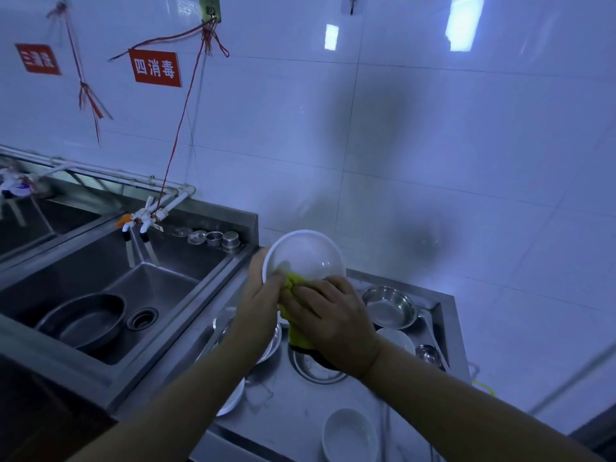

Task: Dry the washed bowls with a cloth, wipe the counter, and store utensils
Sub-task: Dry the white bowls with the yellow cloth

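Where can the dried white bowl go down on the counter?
Bare steel lies between the round counter opening and the near white bowl. The far right corner is crowded: steel bowl, small white bowl, ladle.

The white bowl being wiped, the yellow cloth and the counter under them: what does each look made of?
White bowl: smooth and glossy with a soft highlight, probably melamine or glazed ceramic; the look cannot settle which. Yellow cloth: soft, matte, bunched fabric, likely microfibre, gripped by the right hand while the left hand holds the bowl's rim. Counter: grey metal with dull reflections, apparently brushed stainless steel.
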Demonstrator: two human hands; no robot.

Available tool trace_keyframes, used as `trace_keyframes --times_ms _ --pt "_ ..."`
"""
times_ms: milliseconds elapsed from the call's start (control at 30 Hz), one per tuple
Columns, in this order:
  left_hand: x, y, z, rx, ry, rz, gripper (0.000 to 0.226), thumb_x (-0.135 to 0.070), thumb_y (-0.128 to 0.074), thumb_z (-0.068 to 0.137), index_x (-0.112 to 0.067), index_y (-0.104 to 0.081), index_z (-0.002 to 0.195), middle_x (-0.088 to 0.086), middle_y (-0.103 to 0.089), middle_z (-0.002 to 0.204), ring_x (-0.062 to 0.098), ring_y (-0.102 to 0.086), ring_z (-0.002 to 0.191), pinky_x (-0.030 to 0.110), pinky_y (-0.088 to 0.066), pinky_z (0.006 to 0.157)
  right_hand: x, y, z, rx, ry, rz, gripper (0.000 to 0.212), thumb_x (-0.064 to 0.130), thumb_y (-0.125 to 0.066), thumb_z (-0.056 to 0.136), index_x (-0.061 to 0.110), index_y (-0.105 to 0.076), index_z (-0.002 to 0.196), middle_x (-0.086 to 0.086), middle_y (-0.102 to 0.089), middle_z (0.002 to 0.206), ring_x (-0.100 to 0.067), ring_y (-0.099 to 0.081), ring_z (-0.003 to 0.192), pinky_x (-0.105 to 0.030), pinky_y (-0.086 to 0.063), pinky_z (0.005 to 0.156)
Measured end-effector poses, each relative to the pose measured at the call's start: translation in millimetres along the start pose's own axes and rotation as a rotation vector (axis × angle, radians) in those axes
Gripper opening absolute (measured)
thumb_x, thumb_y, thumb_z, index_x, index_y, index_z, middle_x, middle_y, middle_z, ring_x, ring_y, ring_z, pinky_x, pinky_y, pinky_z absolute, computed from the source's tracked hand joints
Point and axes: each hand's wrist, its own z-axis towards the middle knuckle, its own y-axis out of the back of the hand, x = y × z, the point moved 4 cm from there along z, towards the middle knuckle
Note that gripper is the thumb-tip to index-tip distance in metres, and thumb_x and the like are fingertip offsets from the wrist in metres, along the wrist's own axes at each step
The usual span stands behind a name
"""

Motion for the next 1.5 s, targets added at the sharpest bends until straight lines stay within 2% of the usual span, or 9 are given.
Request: trace_keyframes --times_ms 100,267,433,567,700,900,1067,1200,1500 --pt "-8 8 8 0.093 0.028 0.169 0.023 -0.010 -0.046 0.091 -0.025 -0.057 0.104 -0.002 -0.065 0.086 0.013 -0.062 0.082 0.015 -0.051 0.060 -11 3 -10 0.043 0.163 0.024 0.016 0.014 -0.068 0.089 0.012 -0.074 0.104 -0.005 -0.072 0.094 -0.020 -0.067 0.085 -0.034 -0.051 0.071" --pt "-15 13 28 0.456 0.156 0.507 0.050 -0.018 -0.045 0.066 -0.023 -0.057 0.114 0.008 -0.060 0.107 0.022 -0.056 0.096 0.037 -0.047 0.080 -27 6 -19 0.109 0.403 0.039 0.011 0.017 -0.068 0.090 0.014 -0.075 0.098 -0.005 -0.071 0.092 -0.021 -0.066 0.087 -0.035 -0.051 0.075" --pt "3 11 17 0.177 0.145 0.223 0.031 -0.020 -0.055 0.081 -0.035 -0.058 0.108 0.004 -0.065 0.101 0.015 -0.065 0.086 0.031 -0.055 0.067 -18 1 -10 0.056 0.121 -0.040 0.013 0.014 -0.064 0.091 0.014 -0.075 0.098 -0.003 -0.071 0.089 -0.021 -0.066 0.080 -0.034 -0.049 0.070" --pt "16 6 6 0.029 0.048 0.051 0.030 -0.014 -0.043 0.097 -0.035 -0.052 0.116 -0.009 -0.064 0.102 0.002 -0.065 0.088 0.016 -0.052 0.065 -3 -3 -5 0.112 -0.029 0.003 0.020 0.017 -0.059 0.094 0.014 -0.071 0.108 -0.004 -0.070 0.096 -0.022 -0.065 0.081 -0.035 -0.050 0.072" --pt "8 14 16 0.126 0.020 0.177 0.023 -0.040 -0.048 0.092 -0.042 -0.051 0.115 -0.027 -0.060 0.107 -0.010 -0.058 0.096 0.008 -0.048 0.070 -6 -3 -13 0.259 0.018 0.070 0.032 0.035 -0.054 0.092 0.015 -0.071 0.111 -0.006 -0.069 0.110 -0.021 -0.065 0.097 -0.036 -0.051 0.086" --pt "4 26 24 0.234 0.058 0.281 0.043 -0.051 -0.049 0.080 -0.036 -0.054 0.120 -0.004 -0.059 0.117 0.018 -0.057 0.108 0.038 -0.050 0.088 -28 5 -4 0.346 0.216 0.059 0.018 0.016 -0.057 0.095 0.013 -0.071 0.104 -0.005 -0.069 0.112 -0.022 -0.064 0.105 -0.035 -0.048 0.096" --pt "-1 22 29 0.280 0.068 0.256 0.035 -0.036 -0.045 0.092 -0.031 -0.050 0.126 0.002 -0.058 0.122 0.022 -0.056 0.112 0.043 -0.049 0.093 -28 2 18 0.301 -0.025 0.005 0.027 0.020 -0.064 0.088 0.010 -0.068 0.114 -0.007 -0.067 0.116 -0.025 -0.063 0.106 -0.034 -0.043 0.099" --pt "-2 21 28 0.258 0.015 0.260 0.032 -0.029 -0.040 0.098 -0.025 -0.051 0.128 -0.001 -0.060 0.122 0.013 -0.056 0.113 0.027 -0.048 0.093 -24 -10 30 0.415 -0.239 0.124 0.055 0.026 -0.082 0.067 0.010 -0.067 0.118 -0.008 -0.062 0.127 -0.026 -0.056 0.119 -0.036 -0.044 0.102" --pt "-7 36 37 0.257 0.087 0.252 0.031 -0.035 -0.047 0.084 -0.039 -0.060 0.112 -0.011 -0.063 0.113 0.011 -0.060 0.105 0.031 -0.050 0.087 -11 -7 18 0.491 0.044 0.190 0.031 0.018 -0.083 0.068 0.028 -0.075 0.096 0.008 -0.071 0.109 -0.014 -0.065 0.105 -0.031 -0.050 0.091"
